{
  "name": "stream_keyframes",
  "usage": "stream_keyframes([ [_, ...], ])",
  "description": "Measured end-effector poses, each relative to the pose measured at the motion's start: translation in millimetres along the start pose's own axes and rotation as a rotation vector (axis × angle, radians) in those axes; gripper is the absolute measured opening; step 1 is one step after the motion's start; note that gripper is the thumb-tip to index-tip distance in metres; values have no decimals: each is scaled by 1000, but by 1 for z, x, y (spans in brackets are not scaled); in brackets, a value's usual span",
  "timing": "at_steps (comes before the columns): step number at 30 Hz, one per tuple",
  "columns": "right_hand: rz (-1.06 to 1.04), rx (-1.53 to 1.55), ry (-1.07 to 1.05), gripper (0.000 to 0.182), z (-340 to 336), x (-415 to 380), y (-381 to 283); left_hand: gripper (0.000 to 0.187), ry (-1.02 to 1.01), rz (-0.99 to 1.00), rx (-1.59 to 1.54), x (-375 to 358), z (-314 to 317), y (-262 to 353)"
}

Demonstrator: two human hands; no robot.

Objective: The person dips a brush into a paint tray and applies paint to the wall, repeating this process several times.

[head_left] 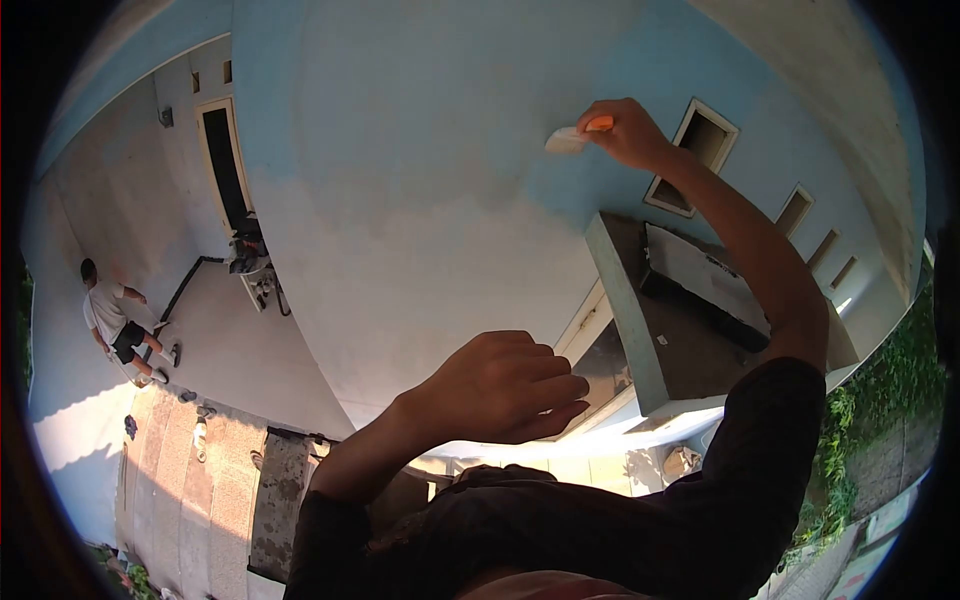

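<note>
My right hand (628, 135) is raised to the wall, closed round the orange handle of a scraper (568, 141). The scraper's pale, wide blade points left and lies at the wall (420, 120), though firm contact is hard to make out. Blue paint covers the wall's upper part, with greyish-white patches spreading below. In front of my chest, my left hand (505, 388) has its fingers curled in. Its palm faces away from view, so anything inside it is hidden.
A small framed opening (697, 155) sits right of my right hand. Below it a concrete ledge (628, 310) juts out, bearing a dark-edged slab (705, 285). Far below left, another person (108, 312) stands by a wall. Green plants (840, 460) grow at lower right.
</note>
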State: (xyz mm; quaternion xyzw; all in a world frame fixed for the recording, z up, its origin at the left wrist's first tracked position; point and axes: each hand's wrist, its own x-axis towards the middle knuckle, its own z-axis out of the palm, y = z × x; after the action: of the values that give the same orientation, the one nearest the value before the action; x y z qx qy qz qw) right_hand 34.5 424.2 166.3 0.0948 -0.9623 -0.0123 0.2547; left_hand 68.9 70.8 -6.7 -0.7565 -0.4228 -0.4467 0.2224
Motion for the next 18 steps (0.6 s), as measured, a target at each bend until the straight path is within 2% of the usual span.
stream_keyframes([
  [2, -132, -121, 278, 7, -55, 25, 24, 13, -1, -5, -7, 1, -2, 0],
  [5, -266, -498, 597, 10, -134, 47, 40, 16, -68, -47, 15, 0, -7, 4],
  [6, -436, -301, 787, 7, -147, 57, 32, 17, -63, -47, 20, 0, -8, 4],
  [8, -427, -157, 839, 8, -166, 68, 47, 17, -53, -46, 30, 0, -9, 4],
  [12, -488, -316, 814, 8, -143, 56, 56, 14, -27, -37, 19, 0, -5, 2],
  [14, -341, -484, 610, 8, -103, 35, 52, 12, 6, -20, 12, -1, -5, 2],
  [16, -363, -380, 474, 10, -57, 11, 39, 17, -62, -40, 20, 0, -10, 3],
  [18, -223, -246, 149, 12, 6, -31, 15, 17, -80, -41, 18, 1, -10, 5],
])
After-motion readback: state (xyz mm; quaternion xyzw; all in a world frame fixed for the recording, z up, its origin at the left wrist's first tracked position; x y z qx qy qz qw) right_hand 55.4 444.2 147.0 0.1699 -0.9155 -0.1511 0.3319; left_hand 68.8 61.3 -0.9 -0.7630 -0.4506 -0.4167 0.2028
